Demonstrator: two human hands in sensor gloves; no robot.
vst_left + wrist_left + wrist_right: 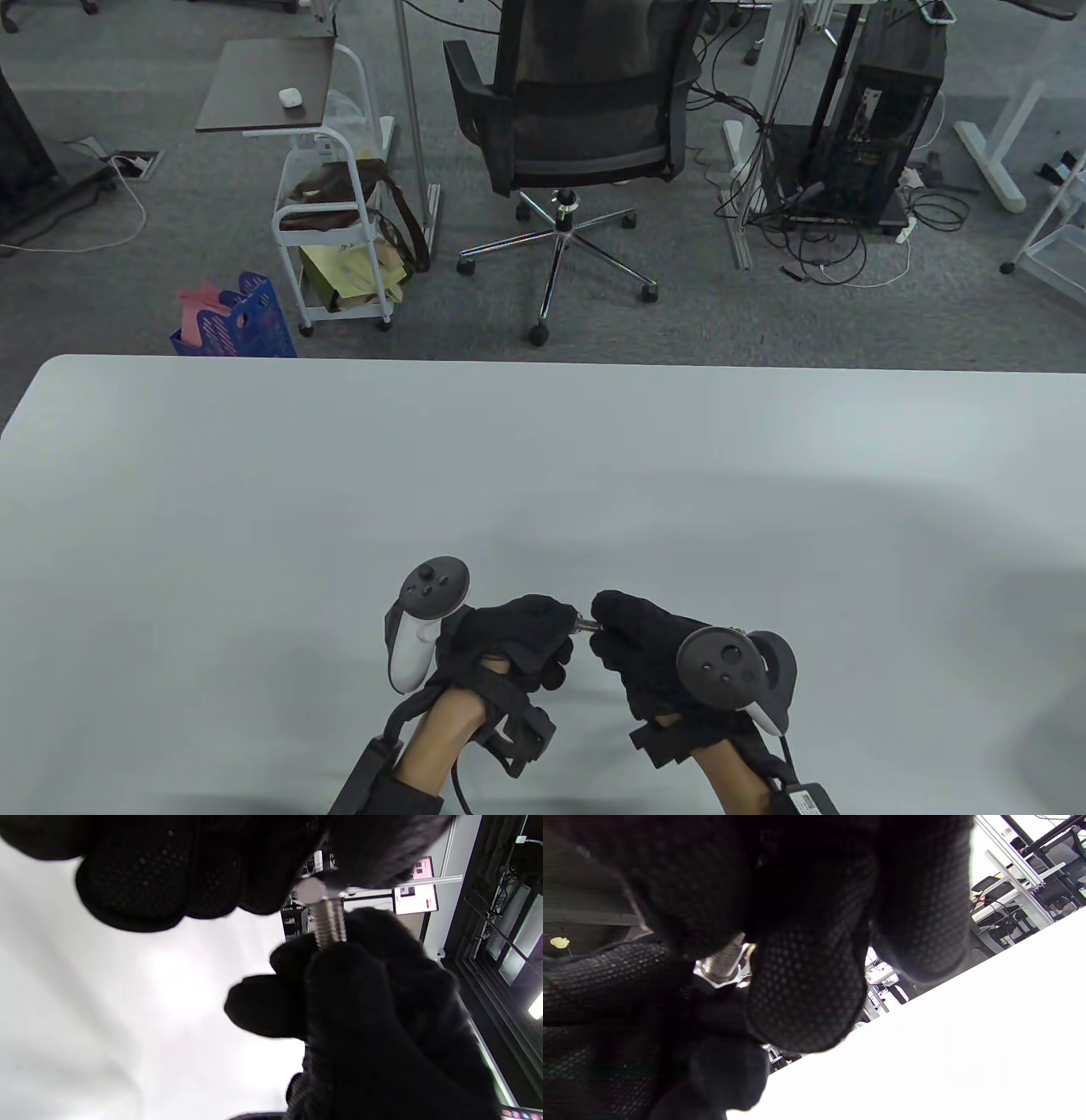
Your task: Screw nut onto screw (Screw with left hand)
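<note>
A silver threaded screw spans the small gap between my two gloved hands, low over the white table. My left hand pinches the hex nut, which sits on the screw's thread. My right hand grips the other end of the screw; that end is hidden inside its fingers. In the right wrist view the thread comes out of my right fingers and runs into the nut.
Both hands hover near the table's front edge. Beyond the far edge stand an office chair, a white trolley and a blue basket on the floor.
</note>
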